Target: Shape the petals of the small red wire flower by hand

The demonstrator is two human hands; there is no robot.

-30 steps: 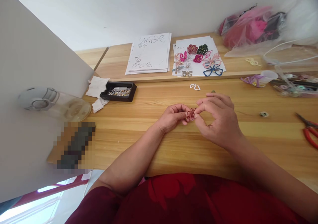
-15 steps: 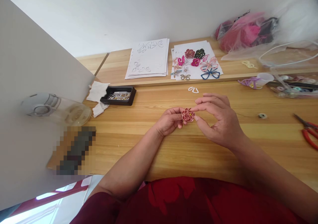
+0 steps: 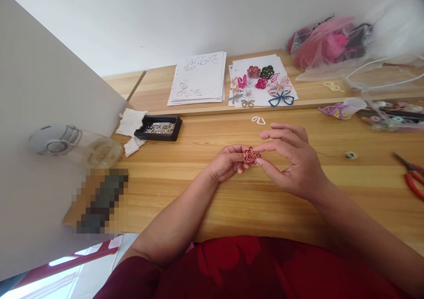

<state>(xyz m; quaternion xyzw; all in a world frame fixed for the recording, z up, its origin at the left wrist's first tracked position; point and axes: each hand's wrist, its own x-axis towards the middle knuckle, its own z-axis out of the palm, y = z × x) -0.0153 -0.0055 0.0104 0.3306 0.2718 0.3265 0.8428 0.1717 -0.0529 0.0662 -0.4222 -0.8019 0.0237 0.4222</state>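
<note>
Both hands are holding a small red paper flower (image 3: 251, 156) just above the middle of the desk (image 3: 205, 188). Left hand (image 3: 225, 161) is pinching its left side, grip closed on it. Right hand (image 3: 293, 160) is pinching the right side between thumb and index finger, other fingers fanning out above.

Containers: a black tray (image 3: 158, 127) is sitting toward the desk's left edge, holding small shiny beads, too small to tell apart. A clear jar (image 3: 76, 145) with a white lid is lying on its side past the left edge, contents unclear. A small clear cup (image 3: 353, 105) is sitting near the right edge beside purple strips (image 3: 331, 110). A clear plastic bag (image 3: 326, 40) at the back right corner is holding pink and dark material, blurred.

On the raised back ledge, a stack of white cut-out sheets (image 3: 198, 78) is lying next to a sheet carrying finished paper flowers and butterflies (image 3: 261, 85). A white paper loop (image 3: 258, 120) is lying just behind the hands. Red-handled pliers (image 3: 412, 179) are being cut off by the right edge. A pixelated dark object (image 3: 101, 199) at the front left corner is unreadable.
</note>
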